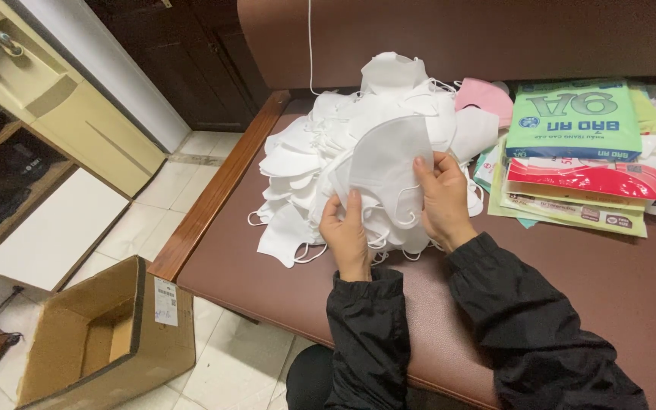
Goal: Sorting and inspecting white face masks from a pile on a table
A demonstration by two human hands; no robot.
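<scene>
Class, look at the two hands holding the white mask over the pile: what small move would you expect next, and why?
Probably lift the white mask clear of the pile of masks: both the left hand and right hand pinch its lower edge, while its ear loops hang among the others.

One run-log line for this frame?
both hands hold white face mask | over mask pile | brown bench seat | packets right

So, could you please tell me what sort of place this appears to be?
Probably a home room used for packing: a padded brown bench with a pile of white face masks, flat printed packets beside it, and an open cardboard box on the tiled floor.
</scene>
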